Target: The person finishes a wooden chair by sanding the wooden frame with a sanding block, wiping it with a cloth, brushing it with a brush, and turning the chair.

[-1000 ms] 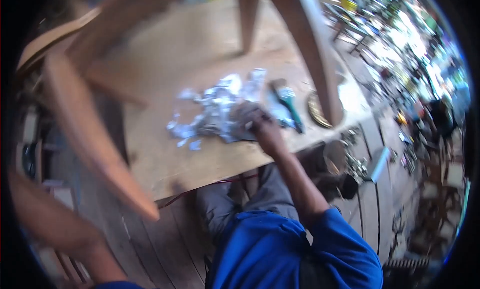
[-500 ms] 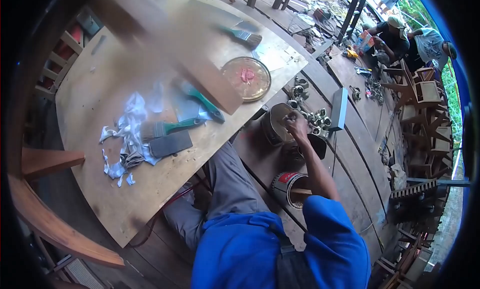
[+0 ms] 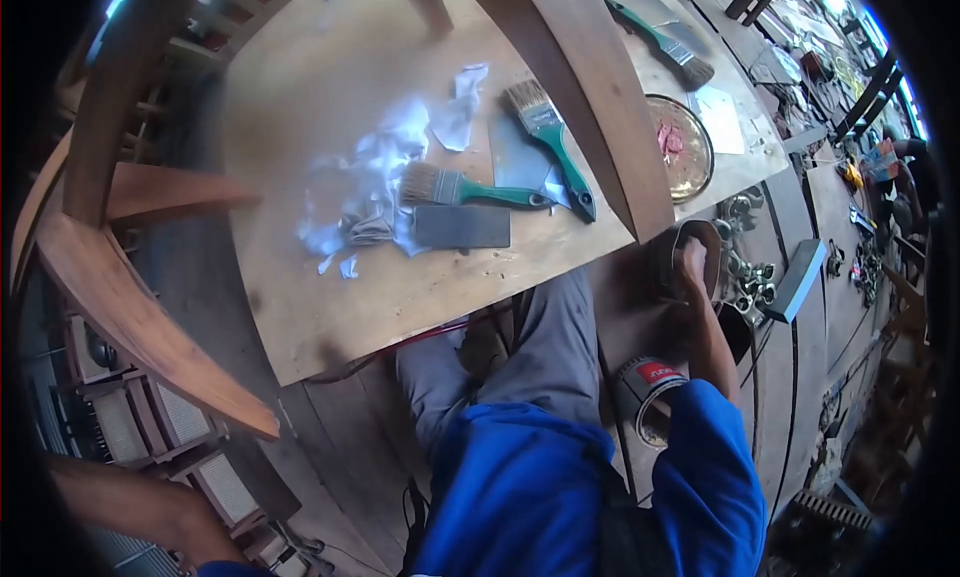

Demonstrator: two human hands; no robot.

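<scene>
My right hand (image 3: 692, 255) is at the mouth of an open tin (image 3: 710, 267) beside the table, its fingers curled together; what they hold is too small to make out. My left forearm (image 3: 150, 502) enters at the lower left, with the hand outside the view. On the wooden tabletop (image 3: 300, 317) lie crumpled white scraps (image 3: 385, 157), a green-handled brush (image 3: 470, 190), a dark grey block (image 3: 462, 227) and a second green-handled brush (image 3: 550, 137). A brown wooden chair frame (image 3: 590, 87) stands over the table, one leg near the round lid (image 3: 690, 157) with red matter.
A third brush (image 3: 665, 45) lies at the table's far right. On the floor are a labelled can (image 3: 650, 392), metal fittings (image 3: 745, 277) and a blue-grey block (image 3: 797, 280). A curved wooden piece (image 3: 150, 317) extends at the left. Another person's arm shows at the far right.
My right hand has gone from the white scraps to the tin and now sits lower in its opening. The view has swung, and the chair frame stands differently over the table.
</scene>
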